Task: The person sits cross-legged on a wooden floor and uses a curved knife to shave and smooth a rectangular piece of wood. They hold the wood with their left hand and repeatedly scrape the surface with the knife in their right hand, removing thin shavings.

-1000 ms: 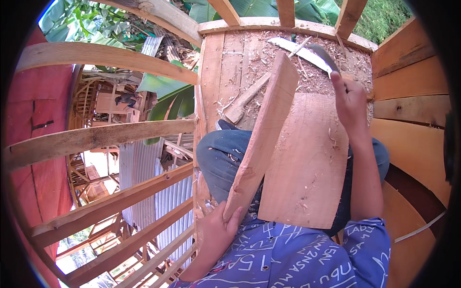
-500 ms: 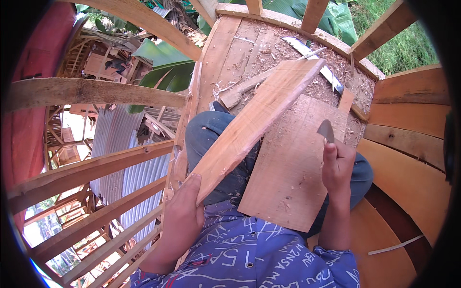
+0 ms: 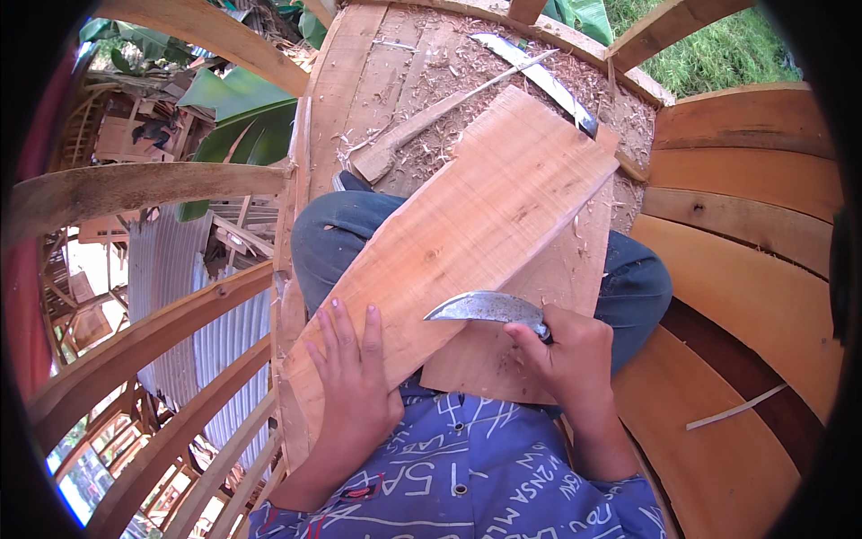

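Across my lap lies a long pale wooden plank [image 3: 449, 234], slanting from near left to far right. My left hand [image 3: 355, 373] rests flat on its near end, fingers spread. In my right hand [image 3: 575, 355] is a curved knife [image 3: 489, 307], gripped by its dark handle. The blade points left over the plank's right edge; I cannot tell whether it touches the wood. A second, wider board [image 3: 503, 359] lies under the plank, on my legs, partly hidden by it.
Past the plank, a long curved blade [image 3: 539, 76] with a dark end lies among wood shavings [image 3: 431, 108]. A rough wood strip [image 3: 386, 148] lies left of it. Wooden rails [image 3: 144, 184] stand at my left, with corrugated sheets [image 3: 166, 278] beyond. Plank walling [image 3: 736, 229] rises at my right.
The plank has turned from its edge to lie flatter, its broad face up. My left hand has gone from gripping its end to lying flat. The knife has swung left over the plank.
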Demonstrator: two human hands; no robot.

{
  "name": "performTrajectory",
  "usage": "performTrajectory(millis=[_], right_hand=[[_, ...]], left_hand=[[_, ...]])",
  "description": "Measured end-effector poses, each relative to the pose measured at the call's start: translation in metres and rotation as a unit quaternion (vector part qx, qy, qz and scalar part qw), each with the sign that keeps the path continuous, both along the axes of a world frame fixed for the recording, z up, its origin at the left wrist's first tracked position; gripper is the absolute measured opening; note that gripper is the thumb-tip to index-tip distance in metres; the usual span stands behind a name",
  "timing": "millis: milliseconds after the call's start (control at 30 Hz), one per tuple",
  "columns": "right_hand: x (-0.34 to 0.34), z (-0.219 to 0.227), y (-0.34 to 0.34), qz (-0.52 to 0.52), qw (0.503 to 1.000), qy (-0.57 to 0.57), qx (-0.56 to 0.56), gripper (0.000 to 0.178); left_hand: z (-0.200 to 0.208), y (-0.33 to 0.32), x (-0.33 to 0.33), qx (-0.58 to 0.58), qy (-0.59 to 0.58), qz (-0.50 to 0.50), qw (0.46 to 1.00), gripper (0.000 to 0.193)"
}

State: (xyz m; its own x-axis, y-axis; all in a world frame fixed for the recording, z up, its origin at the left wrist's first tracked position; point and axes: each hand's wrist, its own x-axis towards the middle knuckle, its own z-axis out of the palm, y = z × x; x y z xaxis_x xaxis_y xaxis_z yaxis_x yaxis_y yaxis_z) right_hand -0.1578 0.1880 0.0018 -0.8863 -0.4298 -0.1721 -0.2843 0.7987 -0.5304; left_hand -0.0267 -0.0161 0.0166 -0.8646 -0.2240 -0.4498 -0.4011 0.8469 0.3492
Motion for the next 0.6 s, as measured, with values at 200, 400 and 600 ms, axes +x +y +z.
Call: performTrajectory(millis=[200,400,600], right_hand=[[0.007,-0.012,-0.003,-0.014,0.998,0.036,0.057,0.055],[-0.009,-0.021,0.004,-0.008,0.99,0.092,0.103,0.056],[-0.023,-0.026,0.01,-0.032,0.979,0.135,0.149,0.058]], left_hand=[[-0.009,0.0,-0.001,-0.022,0.006,-0.023,0.999,0.095],[-0.016,0.002,-0.003,-0.023,0.015,-0.021,0.999,0.086],[-0.021,0.005,-0.008,-0.047,0.021,-0.025,0.998,0.098]])
